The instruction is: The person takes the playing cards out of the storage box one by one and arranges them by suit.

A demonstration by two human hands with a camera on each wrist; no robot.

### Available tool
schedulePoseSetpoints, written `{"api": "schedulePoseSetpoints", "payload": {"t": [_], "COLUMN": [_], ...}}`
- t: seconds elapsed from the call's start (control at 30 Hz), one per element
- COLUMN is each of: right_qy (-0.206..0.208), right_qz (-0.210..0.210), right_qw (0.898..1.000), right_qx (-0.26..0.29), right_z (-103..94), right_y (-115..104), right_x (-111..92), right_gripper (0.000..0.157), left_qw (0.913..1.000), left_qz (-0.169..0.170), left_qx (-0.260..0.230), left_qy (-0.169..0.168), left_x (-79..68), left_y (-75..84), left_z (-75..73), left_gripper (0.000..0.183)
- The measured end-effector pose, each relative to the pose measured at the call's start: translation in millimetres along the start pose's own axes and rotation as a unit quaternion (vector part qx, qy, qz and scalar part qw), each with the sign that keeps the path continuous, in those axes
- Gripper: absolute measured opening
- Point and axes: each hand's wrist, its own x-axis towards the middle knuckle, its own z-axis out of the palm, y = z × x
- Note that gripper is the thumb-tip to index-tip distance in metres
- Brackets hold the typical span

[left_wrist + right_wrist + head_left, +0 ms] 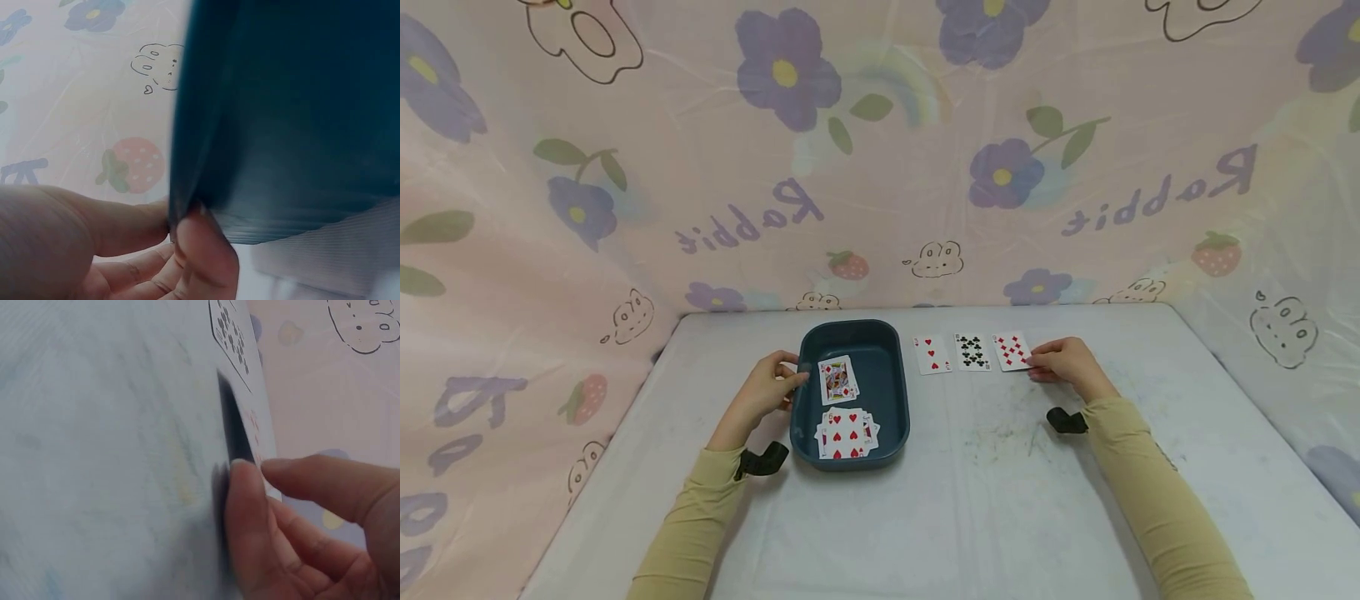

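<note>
My left hand [769, 382] pinches the left wall of a dark blue rectangular tray [895, 392], thumb and forefinger on either side of the rim in the left wrist view. Inside the tray lie two groups of playing cards: a king of diamonds [837, 380] on top of one, and a six of hearts [846, 435] on top of the other, nearer me. With thumb and forefinger my right hand [1067, 365] pinches the right edge of a diamonds card [1011, 350]. In the right wrist view that card [252, 425] tilts, its held edge lifted above a dark shadow.
Left of the held card lie a clubs card [972, 352] and a three of hearts [932, 355], face up in a row. White cloth covers the table [970, 500]. A printed curtain [880, 167] rises behind and beside it. Each wrist wears a black device [1066, 421].
</note>
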Motion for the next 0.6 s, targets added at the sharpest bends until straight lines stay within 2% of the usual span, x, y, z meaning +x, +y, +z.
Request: {"api": "schedulePoseSetpoints", "payload": {"t": [0.23, 0.6], "right_qy": [0.013, 0.015], "right_qz": [0.008, -0.003], "right_qw": [1.0, 1.0], "right_qx": [-0.007, 0.006], "right_z": [1.5, 3.2], "right_y": [0.7, 2.1], "right_x": [-1.5, -3.5], "right_gripper": [0.042, 0.047], "left_qw": [1.0, 1.0], "left_qz": [0.007, 0.007], "left_qx": [0.002, 0.001], "left_qy": [-0.001, -0.002], "left_x": [-0.6, -0.6], "left_y": [0.2, 0.6], "left_z": [0.0, -0.4], "left_gripper": [0.042, 0.042]}}
